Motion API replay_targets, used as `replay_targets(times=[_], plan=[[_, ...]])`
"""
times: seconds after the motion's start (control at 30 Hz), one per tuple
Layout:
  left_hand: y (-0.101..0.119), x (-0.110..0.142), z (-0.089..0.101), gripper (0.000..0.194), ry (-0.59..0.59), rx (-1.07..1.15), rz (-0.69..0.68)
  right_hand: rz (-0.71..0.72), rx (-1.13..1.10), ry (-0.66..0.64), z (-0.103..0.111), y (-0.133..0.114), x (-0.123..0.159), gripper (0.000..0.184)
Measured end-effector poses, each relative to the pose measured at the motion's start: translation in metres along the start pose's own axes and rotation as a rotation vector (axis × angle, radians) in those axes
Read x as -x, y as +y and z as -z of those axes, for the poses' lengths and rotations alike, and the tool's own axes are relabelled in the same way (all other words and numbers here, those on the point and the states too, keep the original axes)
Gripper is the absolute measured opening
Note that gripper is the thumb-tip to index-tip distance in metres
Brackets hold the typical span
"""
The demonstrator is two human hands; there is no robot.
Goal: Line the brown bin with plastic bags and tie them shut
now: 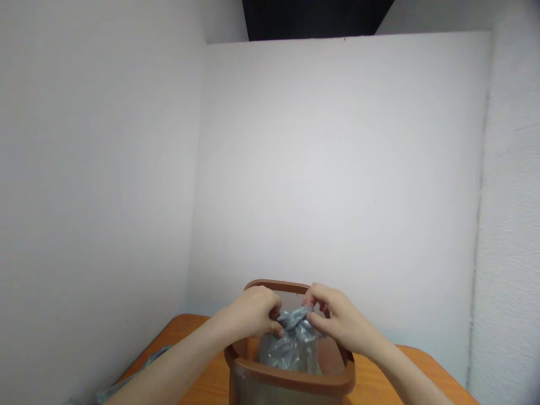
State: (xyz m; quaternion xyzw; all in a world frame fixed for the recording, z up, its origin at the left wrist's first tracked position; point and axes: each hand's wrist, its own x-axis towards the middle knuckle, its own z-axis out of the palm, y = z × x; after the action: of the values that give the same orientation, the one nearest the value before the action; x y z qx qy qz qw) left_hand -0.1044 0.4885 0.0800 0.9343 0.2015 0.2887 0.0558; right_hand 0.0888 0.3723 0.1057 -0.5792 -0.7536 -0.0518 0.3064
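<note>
Forearms [181, 360], left grip [258, 312], right grip [337, 316], pinching bag [291, 346]

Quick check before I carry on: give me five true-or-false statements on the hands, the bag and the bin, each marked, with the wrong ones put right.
1. The left hand and right hand both have fingers on the grey plastic bag. True.
2. The bag's top is spread wide open. False: it is bunched together between the two hands.
3. The bag is inside the bin. True.
4. The bin's rim is white. False: it is brown.
5. Other grey crumpled material lies on the wooden table, beside the left forearm. True.
</note>
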Motion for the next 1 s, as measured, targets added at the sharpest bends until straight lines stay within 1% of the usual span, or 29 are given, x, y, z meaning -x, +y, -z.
replay_targets(times=[0.07, 0.1, 0.13, 0.2, 0.23, 0.27, 0.33, 0.4, 0.47, 0.57, 0.63, 0.67, 0.7, 0.73, 0.77, 0.83, 0.9, 1.0], plan=[[-0.01, 0.003, 0.005, 0.015, 0.054, 0.056, 0.015, -0.075, -0.156, 0.055, 0.006, 0.011, 0.004, 0.002], [-0.016, 0.004, 0.008, 0.011, 0.082, 0.086, 0.026, -0.109, -0.239, 0.076, 0.009, 0.018, 0.005, 0.004], [-0.022, 0.005, 0.01, 0.011, 0.108, 0.114, 0.039, -0.135, -0.318, 0.1, 0.01, 0.024, 0.007, 0.007], [-0.032, 0.007, 0.01, 0.016, 0.144, 0.166, 0.07, -0.173, -0.442, 0.156, 0.011, 0.035, 0.011, 0.008], [-0.036, 0.008, 0.009, 0.018, 0.152, 0.189, 0.084, -0.191, -0.477, 0.186, 0.011, 0.039, 0.012, 0.008], [-0.04, 0.009, 0.008, 0.02, 0.157, 0.21, 0.098, -0.208, -0.492, 0.213, 0.011, 0.043, 0.014, 0.013], [-0.047, 0.011, 0.004, 0.023, 0.157, 0.244, 0.127, -0.226, -0.472, 0.232, 0.011, 0.047, 0.016, 0.022], [-0.05, 0.013, 0.001, 0.022, 0.157, 0.262, 0.149, -0.211, -0.432, 0.189, 0.011, 0.047, 0.019, 0.02], [-0.05, 0.014, 0.0, 0.02, 0.168, 0.269, 0.155, -0.162, -0.4, 0.128, 0.012, 0.044, 0.021, 0.016], [-0.043, 0.017, 0.002, 0.024, 0.179, 0.267, 0.138, -0.078, -0.333, 0.07, 0.015, 0.035, 0.024, 0.018], [-0.035, 0.017, 0.004, 0.021, 0.161, 0.255, 0.13, -0.057, -0.226, 0.043, 0.015, 0.026, 0.024, 0.019], [-0.031, 0.016, 0.006, 0.018, 0.152, 0.247, 0.127, -0.06, -0.158, 0.038, 0.015, 0.021, 0.023, 0.024], [-0.026, 0.016, 0.008, 0.017, 0.149, 0.234, 0.125, -0.066, -0.084, 0.042, 0.014, 0.016, 0.022, 0.03], [-0.021, 0.014, 0.009, 0.02, 0.157, 0.21, 0.126, -0.067, -0.01, 0.06, 0.012, 0.01, 0.02, 0.035], [-0.016, 0.013, 0.01, 0.025, 0.172, 0.18, 0.133, -0.059, 0.06, 0.087, 0.009, 0.005, 0.017, 0.035], [-0.01, 0.009, 0.013, 0.032, 0.206, 0.123, 0.156, -0.009, 0.147, 0.145, 0.004, -0.004, 0.012, 0.027], [-0.009, 0.007, 0.015, 0.037, 0.224, 0.104, 0.176, 0.03, 0.115, 0.198, 0.002, -0.008, 0.008, 0.023], [-0.017, 0.01, 0.022, 0.038, 0.248, 0.157, 0.187, -0.001, -0.074, 0.23, 0.007, -0.003, 0.01, 0.03]])
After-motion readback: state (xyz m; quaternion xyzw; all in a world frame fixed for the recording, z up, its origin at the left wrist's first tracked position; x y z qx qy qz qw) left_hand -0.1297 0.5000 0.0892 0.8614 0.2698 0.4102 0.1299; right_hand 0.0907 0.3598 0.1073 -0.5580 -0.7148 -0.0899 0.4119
